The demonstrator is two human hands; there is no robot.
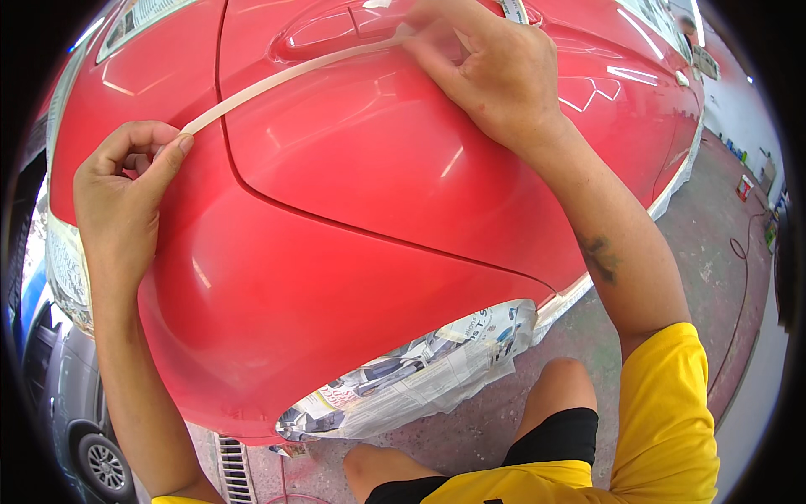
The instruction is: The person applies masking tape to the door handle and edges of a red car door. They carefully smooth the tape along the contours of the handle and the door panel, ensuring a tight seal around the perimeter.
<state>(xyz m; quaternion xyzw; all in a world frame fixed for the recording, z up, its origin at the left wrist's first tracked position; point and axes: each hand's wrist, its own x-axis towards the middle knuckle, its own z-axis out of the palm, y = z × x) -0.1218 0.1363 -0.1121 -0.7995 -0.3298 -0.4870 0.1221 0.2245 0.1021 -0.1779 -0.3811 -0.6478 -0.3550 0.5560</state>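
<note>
A narrow strip of beige masking tape (290, 76) stretches in a curve between my two hands, over a glossy red car body (361, 160). My left hand (126, 189) pinches one end between thumb and fingertips, above the panel at the left. At the top, my right hand (504, 80) has its fingers at the other end of the strip; they are smeared by motion. The strip crosses the dark seam (225, 143) between two panels. Whether the tape touches the paint along its length, I cannot tell. A recessed oval (336, 29) in the bodywork lies just beyond it.
Printed paper and clear film (420, 365) cover the wheel opening below. More paper (67, 265) masks the car's left side. A grey car (80, 412) stands at lower left, near a floor grate (235, 466). A red hose (743, 286) runs along the floor at right.
</note>
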